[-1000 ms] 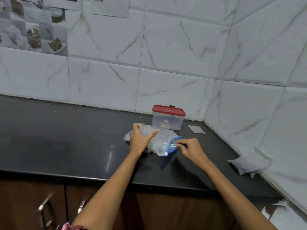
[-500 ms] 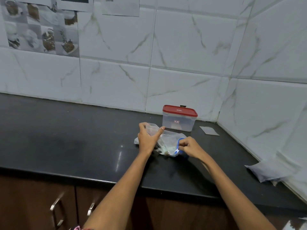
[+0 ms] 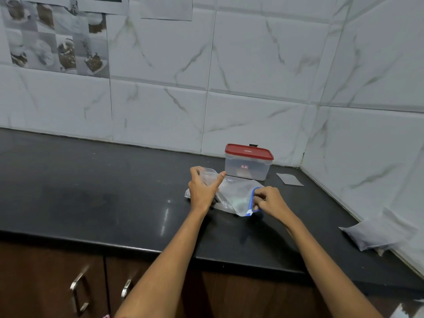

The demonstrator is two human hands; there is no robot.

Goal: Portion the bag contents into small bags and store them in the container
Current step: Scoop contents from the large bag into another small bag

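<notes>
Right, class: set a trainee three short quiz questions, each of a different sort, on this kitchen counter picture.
1. True or false: the red lid is on the clear plastic container.
2. Which hand pinches the blue zip edge of the clear plastic bag? A left B right
3. Fill in: the container stands ___ the bag, nearer the wall.

Key: 1 true; 2 B, the right hand, while the left hand grips the other end; 3 behind.

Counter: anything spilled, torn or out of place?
No spill or damage shows. Left hand and right hand hold the zip bag on the counter; container stays lidded. One small pouch sits apart by the right wall.
</notes>
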